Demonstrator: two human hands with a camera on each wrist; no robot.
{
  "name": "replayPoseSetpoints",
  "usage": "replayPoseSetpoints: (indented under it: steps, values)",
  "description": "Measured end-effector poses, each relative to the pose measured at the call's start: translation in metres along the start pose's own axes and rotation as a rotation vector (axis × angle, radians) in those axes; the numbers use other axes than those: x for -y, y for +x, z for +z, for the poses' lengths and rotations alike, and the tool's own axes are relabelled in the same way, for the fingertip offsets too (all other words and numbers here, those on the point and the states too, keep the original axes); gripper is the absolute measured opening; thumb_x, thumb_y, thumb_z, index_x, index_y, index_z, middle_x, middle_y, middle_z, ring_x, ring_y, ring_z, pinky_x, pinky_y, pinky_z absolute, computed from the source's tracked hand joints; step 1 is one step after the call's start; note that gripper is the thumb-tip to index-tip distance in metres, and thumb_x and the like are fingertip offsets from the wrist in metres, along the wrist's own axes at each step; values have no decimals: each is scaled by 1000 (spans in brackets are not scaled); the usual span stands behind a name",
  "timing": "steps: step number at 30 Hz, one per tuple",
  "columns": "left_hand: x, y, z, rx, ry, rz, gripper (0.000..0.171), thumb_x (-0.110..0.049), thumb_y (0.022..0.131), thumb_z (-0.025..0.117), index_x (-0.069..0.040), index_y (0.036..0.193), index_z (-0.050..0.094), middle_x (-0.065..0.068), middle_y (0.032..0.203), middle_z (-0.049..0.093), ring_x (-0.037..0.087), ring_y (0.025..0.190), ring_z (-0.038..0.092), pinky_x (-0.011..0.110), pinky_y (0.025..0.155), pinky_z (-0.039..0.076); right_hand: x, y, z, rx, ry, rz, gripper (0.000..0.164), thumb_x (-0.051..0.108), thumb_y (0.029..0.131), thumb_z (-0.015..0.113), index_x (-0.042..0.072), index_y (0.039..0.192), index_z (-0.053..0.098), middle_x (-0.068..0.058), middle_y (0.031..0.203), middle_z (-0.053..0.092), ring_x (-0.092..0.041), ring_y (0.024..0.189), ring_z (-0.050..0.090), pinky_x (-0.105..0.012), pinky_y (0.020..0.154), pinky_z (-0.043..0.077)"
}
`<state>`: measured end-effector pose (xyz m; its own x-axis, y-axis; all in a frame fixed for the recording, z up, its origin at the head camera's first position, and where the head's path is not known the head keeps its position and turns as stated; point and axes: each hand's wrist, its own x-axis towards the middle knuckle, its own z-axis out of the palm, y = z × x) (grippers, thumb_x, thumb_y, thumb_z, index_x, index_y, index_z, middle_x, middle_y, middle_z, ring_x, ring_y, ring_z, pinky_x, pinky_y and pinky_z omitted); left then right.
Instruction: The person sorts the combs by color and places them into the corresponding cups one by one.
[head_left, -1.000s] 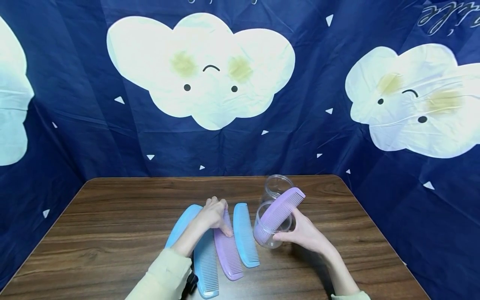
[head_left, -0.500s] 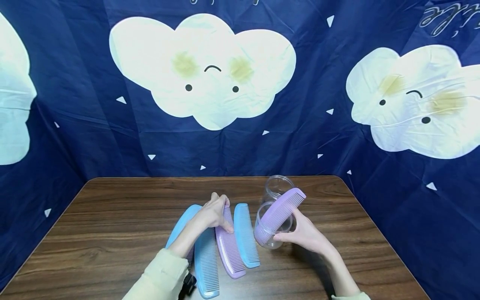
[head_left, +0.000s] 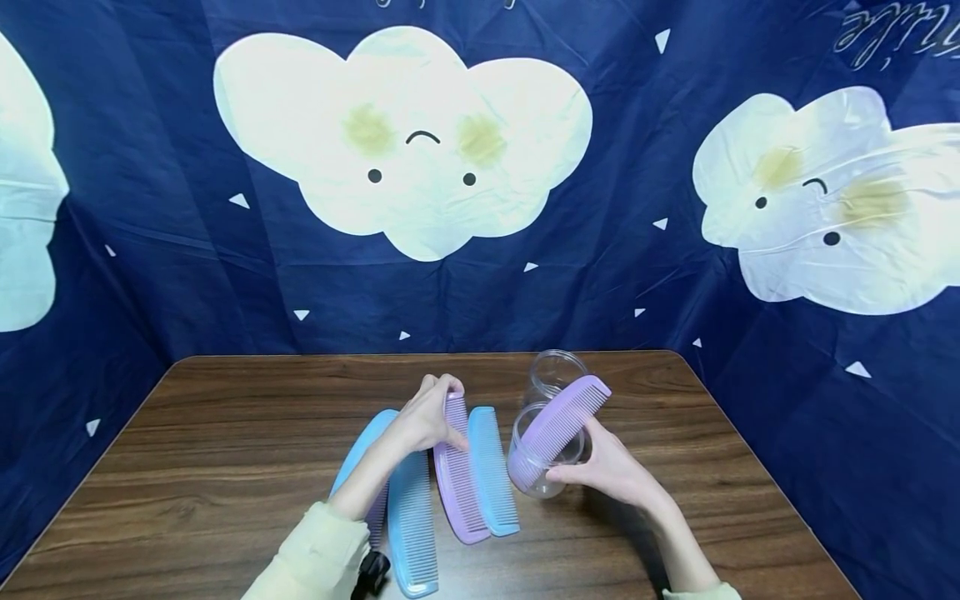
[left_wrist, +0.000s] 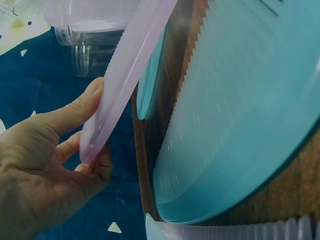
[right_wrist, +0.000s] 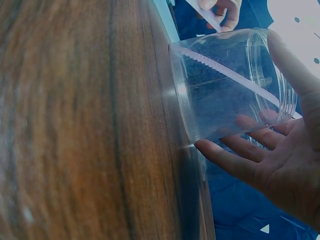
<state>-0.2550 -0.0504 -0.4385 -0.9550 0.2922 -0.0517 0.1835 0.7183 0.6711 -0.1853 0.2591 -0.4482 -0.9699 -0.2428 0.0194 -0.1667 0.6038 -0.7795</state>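
Note:
My left hand (head_left: 429, 418) pinches the far end of a purple comb (head_left: 459, 496) between thumb and fingers. In the left wrist view this comb (left_wrist: 125, 75) rises clear of the table at that end. Its near part overlaps the edge of a blue comb (head_left: 492, 479) in the head view. My right hand (head_left: 613, 468) grips a clear plastic jar (right_wrist: 215, 105), thumb by the rim and fingers along the side. Inside the jar another purple comb (head_left: 561, 423) leans, its upper end sticking out past the rim.
A second clear jar (head_left: 557, 365) stands behind the first. Left of the lifted comb lie a blue comb (head_left: 412, 525), a purple comb (head_left: 377, 518) partly under the forearm, and another blue comb (head_left: 366, 442). A blue cloth (head_left: 450, 300) with clouds hangs behind the wooden table (head_left: 225, 450).
The purple comb in my left hand has shifted away from me and slightly right, towards the blue comb beside it. My right hand, the jar and its comb have stayed in place.

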Motion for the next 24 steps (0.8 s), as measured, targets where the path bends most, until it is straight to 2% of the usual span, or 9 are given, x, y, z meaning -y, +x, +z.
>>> replayPoseSetpoints:
  steps: [7, 14, 24]
  values:
    - [-2, -1, -6, -12, -50, 18, 79, -16, 64, 99, -18, 129, 54, 12, 135, 53, 27, 112, 57, 49, 93, 53, 3, 1, -1, 0, 1, 2, 87, 38, 75, 91, 21, 147, 46, -3, 131, 67, -21, 124, 60, -39, 103, 48]
    - [-6, -3, -8, -32, -149, 44, 77, -7, 66, 95, -19, 130, 54, 11, 140, 57, 31, 128, 55, 54, 104, 49, 3, 1, -1, 4, 4, 0, 86, 40, 75, 91, 22, 146, 47, -3, 131, 67, -21, 124, 60, -40, 102, 48]
    - [-14, -8, -13, -34, -212, 128, 64, -3, 78, 86, -22, 130, 55, 8, 135, 62, 26, 114, 58, 45, 91, 52, 0, 1, 0, -6, 0, -17, 86, 39, 75, 92, 22, 146, 47, -2, 129, 68, -20, 121, 61, -33, 100, 49]
